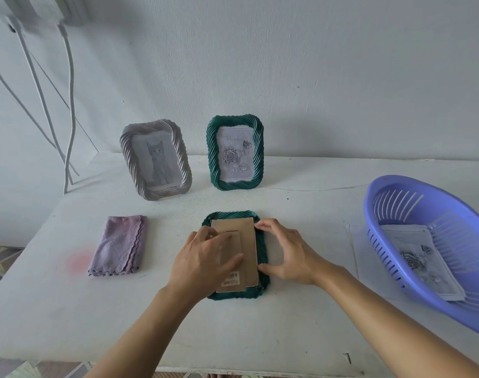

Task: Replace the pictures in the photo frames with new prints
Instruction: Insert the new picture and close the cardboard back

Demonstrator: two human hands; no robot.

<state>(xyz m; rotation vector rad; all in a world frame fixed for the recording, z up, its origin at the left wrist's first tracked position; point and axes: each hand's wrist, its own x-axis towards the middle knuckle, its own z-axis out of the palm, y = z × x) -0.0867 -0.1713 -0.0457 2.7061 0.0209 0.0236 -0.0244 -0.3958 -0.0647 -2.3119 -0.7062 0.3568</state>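
Head view. A white worktop [301,214] is seen against a pale wall. At the near centre a green photo frame [233,296] lies face down, with its brown backing board [246,236] uppermost; a barcode label [233,275] is noted at the near end of the board. The left hand [205,257] is laid palm down on the board, released, with the thumb stretched across it and nothing grasped. The right hand [284,252] is set at the right rim of the frame, fingertips at the far corner and thumb at the near part of the rim; whether a grasp is made cannot be told. At the far side two frames stand upright near the wall: a grey frame [156,162] with a cat picture to the left, and a second green frame [234,152] with a rose print just to its right. A folded purple cloth [119,245] lies left of the face-down frame, apart from it. At the right a violet slotted basket [369,222] rests on a sheet of paper [355,246]; a rose print [421,260] lies inside it. White cables [42,91] hang down the wall at the far left.
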